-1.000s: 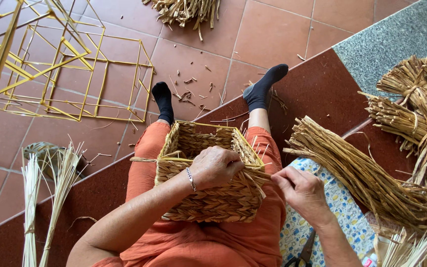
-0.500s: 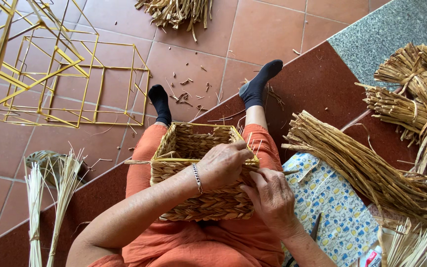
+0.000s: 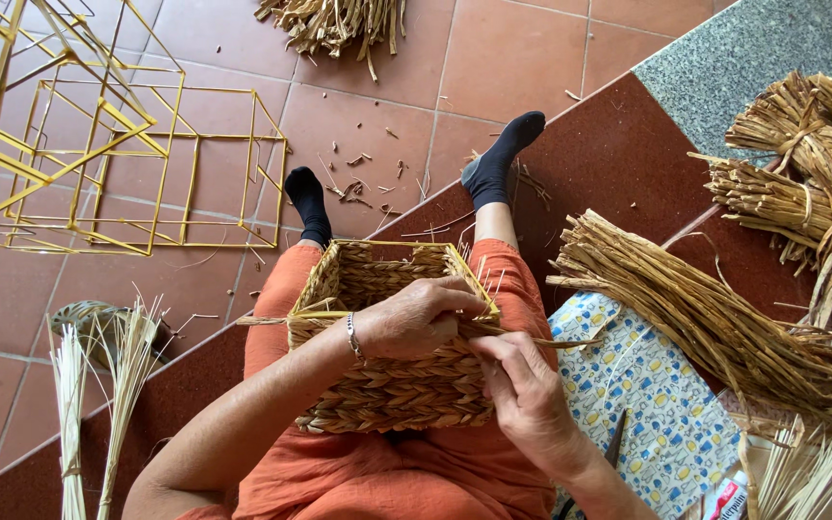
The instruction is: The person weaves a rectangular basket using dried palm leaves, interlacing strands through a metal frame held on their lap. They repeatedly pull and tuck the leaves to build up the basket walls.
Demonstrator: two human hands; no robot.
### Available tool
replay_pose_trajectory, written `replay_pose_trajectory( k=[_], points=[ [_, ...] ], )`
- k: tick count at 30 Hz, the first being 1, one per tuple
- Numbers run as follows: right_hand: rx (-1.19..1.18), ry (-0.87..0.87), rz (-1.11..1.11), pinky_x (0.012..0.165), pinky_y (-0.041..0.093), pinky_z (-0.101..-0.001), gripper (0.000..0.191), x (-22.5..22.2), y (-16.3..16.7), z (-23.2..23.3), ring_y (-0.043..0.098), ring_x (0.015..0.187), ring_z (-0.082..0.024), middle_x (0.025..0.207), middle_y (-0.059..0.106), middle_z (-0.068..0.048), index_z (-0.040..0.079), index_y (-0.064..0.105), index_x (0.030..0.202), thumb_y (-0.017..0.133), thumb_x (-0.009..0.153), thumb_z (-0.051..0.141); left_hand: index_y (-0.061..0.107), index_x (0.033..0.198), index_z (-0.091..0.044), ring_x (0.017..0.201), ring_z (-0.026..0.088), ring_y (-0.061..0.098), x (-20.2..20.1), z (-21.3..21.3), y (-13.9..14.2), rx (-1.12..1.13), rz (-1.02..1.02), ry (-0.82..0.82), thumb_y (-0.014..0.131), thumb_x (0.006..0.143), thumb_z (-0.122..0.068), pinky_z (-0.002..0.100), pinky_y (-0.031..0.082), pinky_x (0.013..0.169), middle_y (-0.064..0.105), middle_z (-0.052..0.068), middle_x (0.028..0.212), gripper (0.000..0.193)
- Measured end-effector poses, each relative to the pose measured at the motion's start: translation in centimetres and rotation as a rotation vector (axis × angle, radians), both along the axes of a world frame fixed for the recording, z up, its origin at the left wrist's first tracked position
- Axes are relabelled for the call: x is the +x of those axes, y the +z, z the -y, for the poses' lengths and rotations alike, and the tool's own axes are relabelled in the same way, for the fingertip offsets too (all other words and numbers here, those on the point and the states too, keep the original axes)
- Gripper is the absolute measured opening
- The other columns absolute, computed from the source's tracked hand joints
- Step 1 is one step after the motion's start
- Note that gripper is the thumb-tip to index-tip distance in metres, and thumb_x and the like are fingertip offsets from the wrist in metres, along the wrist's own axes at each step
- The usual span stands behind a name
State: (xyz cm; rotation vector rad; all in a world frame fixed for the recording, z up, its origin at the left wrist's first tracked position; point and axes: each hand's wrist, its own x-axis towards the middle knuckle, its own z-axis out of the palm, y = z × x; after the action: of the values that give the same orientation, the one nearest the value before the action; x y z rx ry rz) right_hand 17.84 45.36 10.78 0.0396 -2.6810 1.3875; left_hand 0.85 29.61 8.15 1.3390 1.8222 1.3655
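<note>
Woven straw basket (image 3: pixel 392 361) sits on the lap, opening up. Left hand (image 3: pixel 416 318) curled over the basket's near right rim, gripping it. Right hand (image 3: pixel 527 395) at the basket's right corner, fingers pinched shut on a flat straw strand (image 3: pixel 556 342) running off the rim. Basket likely light, springy, frame-stiffened; best held by the rim. Straw bundle (image 3: pixel 715 318) right of the basket; yellow wire frames (image 3: pixel 137 164) beyond it, left.

Only one package in view: small red-and-white packet (image 3: pixel 727 499) with printed label, at bottom edge, just right of blue-and-yellow patterned cloth (image 3: pixel 647 404), partly cut off by frame, among pale straw stalks. No signs, no screens.
</note>
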Motion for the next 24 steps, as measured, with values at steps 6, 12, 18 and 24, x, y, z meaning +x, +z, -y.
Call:
replay_pose_trajectory(
  k=[6, 12, 18, 24],
  points=[
    [0.121, 0.038, -0.064, 0.073, 0.063, -0.0309, 0.033, -0.9, 2.9, -0.9, 0.074, 0.088, -0.020, 0.099, 0.073, -0.009, 0.003, 0.072, 0.117, 0.077, 0.085, 0.005, 0.065, 0.131, 0.002, 0.113, 0.033, 0.068, -0.2, 0.5, 1.1, 0.022, -0.045, -0.093, 0.057, 0.076, 0.004, 0.039, 0.056, 0.094, 0.066, 0.019, 0.123, 0.055],
    [0.555, 0.013, -0.375, 0.066, 0.060, -0.0309, 0.021, -2.6, 3.9, -0.7, 0.071, 0.082, -0.022, 0.090, 0.071, -0.011, 0.001, 0.075, 0.105, 0.077, 0.084, 0.002, 0.069, 0.128, -0.002, 0.108, 0.032, 0.069, 0.9, 0.6, 1.8, 0.023, -0.148, -0.060, 0.072, 0.082, -0.008, 0.040, 0.058, 0.092, 0.067, 0.017, 0.122, 0.047],
    [0.109, -0.006, 0.104, 0.059, 0.061, -0.0228, 0.012, -5.5, 4.3, -4.2, 0.073, 0.071, -0.011, 0.085, 0.077, -0.005, 0.005, 0.078, 0.094, 0.080, 0.083, 0.007, 0.061, 0.105, -0.003, 0.096, 0.036, 0.065, 3.1, -0.5, 1.6, -0.086, -0.310, 0.137, 0.075, 0.093, -0.018, 0.046, 0.055, 0.083, 0.059, 0.015, 0.099, 0.023],
    [-0.127, -0.098, 0.219, 0.061, 0.059, -0.0223, 0.009, -5.9, 1.9, -5.5, 0.071, 0.070, -0.007, 0.082, 0.077, -0.001, 0.006, 0.077, 0.091, 0.080, 0.084, 0.010, 0.060, 0.112, -0.006, 0.093, 0.031, 0.064, 4.1, -0.2, 1.2, 0.005, -0.361, 0.236, 0.068, 0.096, -0.014, 0.040, 0.056, 0.077, 0.058, 0.014, 0.111, 0.020]
  ],
)
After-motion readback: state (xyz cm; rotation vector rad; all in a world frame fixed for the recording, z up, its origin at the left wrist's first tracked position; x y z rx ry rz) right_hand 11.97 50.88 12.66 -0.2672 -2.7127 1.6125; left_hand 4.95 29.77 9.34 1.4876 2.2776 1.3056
